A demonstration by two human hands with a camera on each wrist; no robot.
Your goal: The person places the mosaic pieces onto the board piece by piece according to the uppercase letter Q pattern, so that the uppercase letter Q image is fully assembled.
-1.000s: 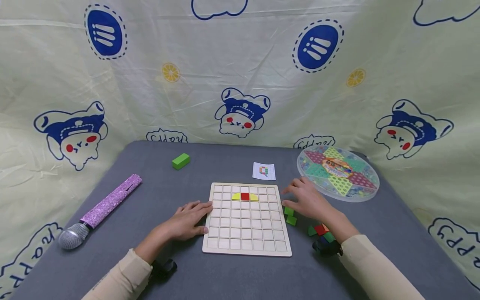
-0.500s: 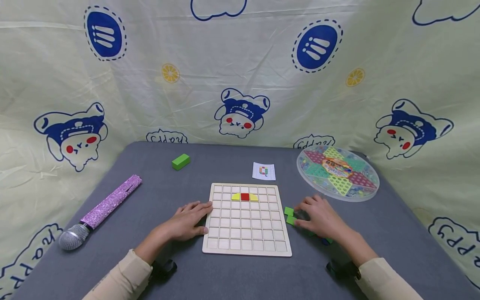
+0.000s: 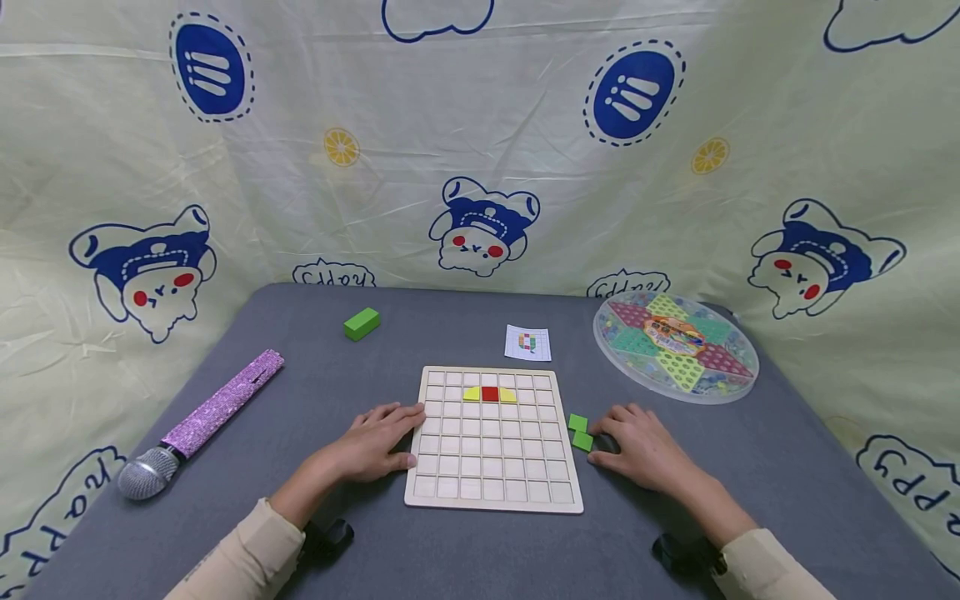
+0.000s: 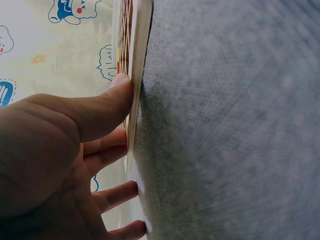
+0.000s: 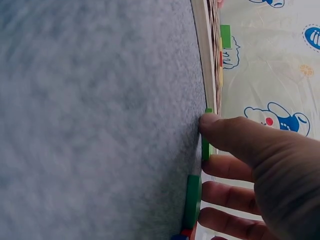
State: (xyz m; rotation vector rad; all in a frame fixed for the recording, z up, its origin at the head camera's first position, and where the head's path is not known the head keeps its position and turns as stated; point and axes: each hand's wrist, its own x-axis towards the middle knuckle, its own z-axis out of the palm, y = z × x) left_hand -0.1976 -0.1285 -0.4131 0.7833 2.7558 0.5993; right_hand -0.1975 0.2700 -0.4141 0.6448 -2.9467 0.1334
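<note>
A wooden grid board [image 3: 491,450] lies on the grey table, with a red square tile [image 3: 490,394] between two yellow tiles [image 3: 471,394] in an upper row. My left hand [image 3: 375,442] rests on the board's left edge, thumb and fingers spread along it. Two green square tiles [image 3: 582,441] lie beside the board's right edge. Just right of them is my right hand [image 3: 641,450], its thumb touching a green tile [image 5: 206,145] in the right wrist view. Under its fingers, a darker green piece [image 5: 192,200] shows there. In the head view this hand covers the other loose pieces.
Behind the board lies a small printed pattern card [image 3: 527,342]. A round patterned game box [image 3: 675,346] sits at the back right. A green block [image 3: 362,323] stands at the back left, and a glittery pink microphone [image 3: 217,408] lies at the left.
My right hand has moved down and slightly right from beside the board's upper right edge to beside the green tiles, covering the loose pieces. The left hand and board have stayed put.
</note>
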